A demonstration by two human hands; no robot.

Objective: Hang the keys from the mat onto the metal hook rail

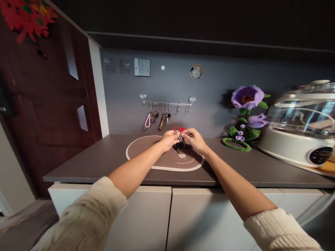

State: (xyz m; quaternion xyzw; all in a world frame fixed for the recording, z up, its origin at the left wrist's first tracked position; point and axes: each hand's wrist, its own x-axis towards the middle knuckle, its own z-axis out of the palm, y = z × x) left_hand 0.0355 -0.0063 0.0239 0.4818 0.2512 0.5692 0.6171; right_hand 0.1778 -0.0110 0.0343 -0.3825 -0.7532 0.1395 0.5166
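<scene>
Above the brown oval mat (pixel 146 158), both my hands meet on a bunch of keys (pixel 177 147) with a red cord (pixel 180 129). The fingers of my left hand (pixel 169 140) are closed on the bunch from the left. Opposite it, my right hand (pixel 195 139) pinches the same bunch close to the red cord. Dark key heads hang below the fingers; the part between the fingertips is mostly hidden. Behind my hands, a clear hook rail (pixel 167 103) on the wall carries several keys (pixel 154 115), a pink loop (pixel 148 121) and a brown key tag (pixel 162 123).
A purple flower ornament (pixel 247 97) with a green ring base stands right of the mat. Farther right sits a white appliance (pixel 293 143) with a clear cover. The dark counter (pixel 86 164) ends at a front edge above white cabinets (pixel 141 216). A dark cabinet overhangs above.
</scene>
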